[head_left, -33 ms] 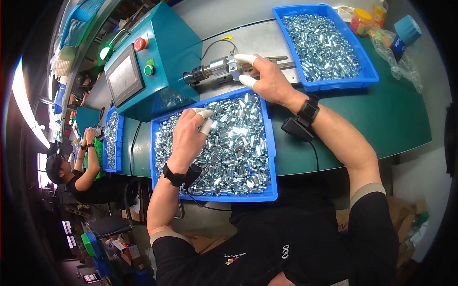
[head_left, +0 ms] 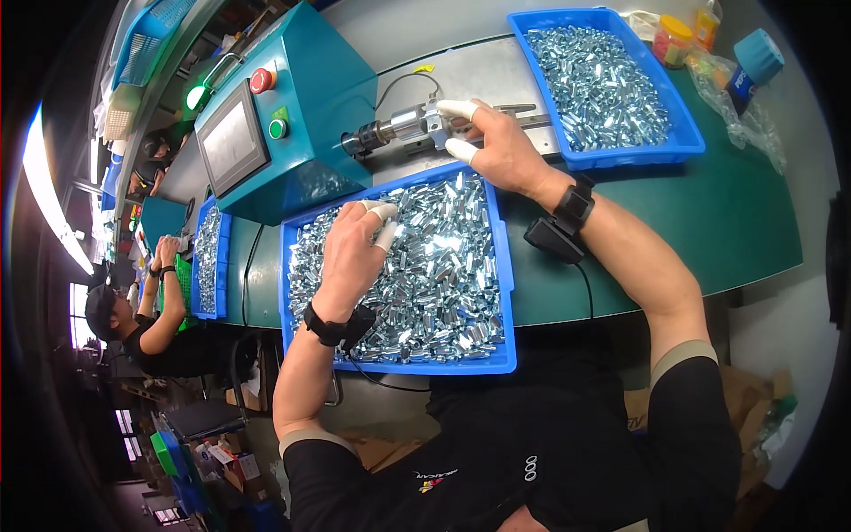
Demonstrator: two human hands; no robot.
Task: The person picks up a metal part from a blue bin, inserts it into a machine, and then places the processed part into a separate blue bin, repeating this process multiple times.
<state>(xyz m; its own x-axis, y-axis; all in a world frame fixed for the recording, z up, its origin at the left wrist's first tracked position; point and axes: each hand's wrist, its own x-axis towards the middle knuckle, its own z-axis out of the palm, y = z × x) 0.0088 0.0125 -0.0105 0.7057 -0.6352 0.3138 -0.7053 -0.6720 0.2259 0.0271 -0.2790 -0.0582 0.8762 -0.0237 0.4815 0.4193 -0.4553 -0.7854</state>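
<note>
My left hand (head_left: 349, 253) is over the near blue tray (head_left: 507, 297), which is full of shiny hexagonal metal sleeves (head_left: 434, 297). Its fingers are curled, with pale cots on the tips; whether a piece sits between them is hard to make out. Beyond the tray, my right hand (head_left: 503, 151) grips a small metal block (head_left: 435, 124) at the end of a machine spindle (head_left: 377, 135). The forefinger lies at the block's upper side and the thumb at its lower side, both in pale cots. Black bands circle both wrists.
A teal machine (head_left: 324, 80) with a screen (head_left: 232, 140) and red and green buttons stands left of the spindle. Another blue tray of metal sleeves (head_left: 603, 160) stands at the far right. A blue-capped container (head_left: 757, 58) and jars lie beyond it. At left, another person (head_left: 146, 332) works.
</note>
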